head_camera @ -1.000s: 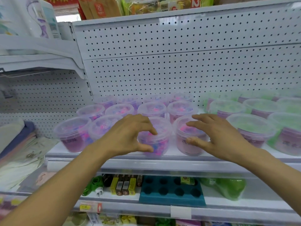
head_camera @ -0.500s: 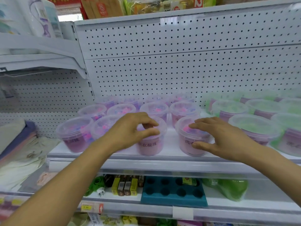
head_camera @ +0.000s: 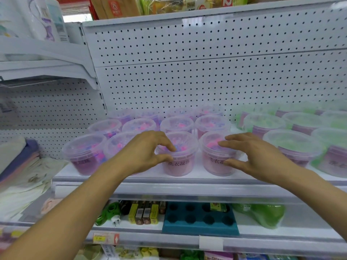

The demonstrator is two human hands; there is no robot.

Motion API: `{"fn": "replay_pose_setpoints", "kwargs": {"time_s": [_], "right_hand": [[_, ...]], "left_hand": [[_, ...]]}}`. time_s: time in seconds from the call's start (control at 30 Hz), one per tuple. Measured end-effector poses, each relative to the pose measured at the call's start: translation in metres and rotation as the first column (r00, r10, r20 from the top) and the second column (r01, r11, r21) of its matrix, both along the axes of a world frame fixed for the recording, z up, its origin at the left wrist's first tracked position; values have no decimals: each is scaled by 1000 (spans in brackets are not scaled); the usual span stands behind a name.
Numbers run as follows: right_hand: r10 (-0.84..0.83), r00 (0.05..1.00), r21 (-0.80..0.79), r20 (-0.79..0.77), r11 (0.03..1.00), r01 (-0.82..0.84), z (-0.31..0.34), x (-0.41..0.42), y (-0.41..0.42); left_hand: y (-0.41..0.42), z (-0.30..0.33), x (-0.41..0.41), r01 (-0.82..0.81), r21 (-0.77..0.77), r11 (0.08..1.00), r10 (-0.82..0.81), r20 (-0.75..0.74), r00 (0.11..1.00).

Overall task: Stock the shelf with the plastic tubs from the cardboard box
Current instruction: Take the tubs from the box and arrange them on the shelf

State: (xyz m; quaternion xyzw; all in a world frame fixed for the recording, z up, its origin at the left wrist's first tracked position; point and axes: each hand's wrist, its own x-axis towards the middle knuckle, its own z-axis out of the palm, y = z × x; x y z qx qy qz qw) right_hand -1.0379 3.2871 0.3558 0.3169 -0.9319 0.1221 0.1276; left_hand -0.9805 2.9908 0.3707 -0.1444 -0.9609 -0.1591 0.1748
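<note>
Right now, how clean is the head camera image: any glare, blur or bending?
Head view: even, bright light; glare streak on the upper shelf edge; green tubs at right look soft and hazy; wide-angle bending curves the shelf front; both hands stay fairly sharp.

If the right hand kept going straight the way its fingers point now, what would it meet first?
The right hand points left and slightly away, fingers already over the front pink tub. It would probably meet that tub's lid first, then the neighbouring tub the left hand grips; depth is unclear.
</note>
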Motion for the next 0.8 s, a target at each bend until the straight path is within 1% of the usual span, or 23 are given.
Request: {"fn": "replay_pose_setpoints", "kwargs": {"time_s": [0.17,0.3,0.37,0.43,0.5,0.57,0.63,0.7,0.8], "right_hand": [[1,999,12,40,1000,-2,4,2,0],[4,996,15,92,1000,-6,11,1,0],[7,996,11,84,1000,-8,15,1,-3],[14,998,-21,62,1000,-13,20,1,-9],[27,998,-73,53,997,-23,26,-4,-19],[63,997,-133,55,990,-55,32,-14,-35],[104,993,-150,58,984,-94,39,-28,-58],[120,989,-118,82,987,-110,47,-45,-84],[161,977,-101,143,984,-147,58,-78,-128]], "left_hand": [[1,2,-2,-10,34,999,8,48,999],[-1,4,-2,5,29,1000,-7,82,997],[-5,7,0,27,45,999,-32,120,992],[-15,13,2,29,93,995,-38,100,994],[-35,21,1,-9,131,991,6,22,1000],[-62,30,-4,-74,163,984,75,1,997],[-93,36,-15,-147,188,971,142,38,989],[-118,40,-32,-214,201,956,199,94,976],[-140,44,-64,-258,161,952,232,167,958]]}}
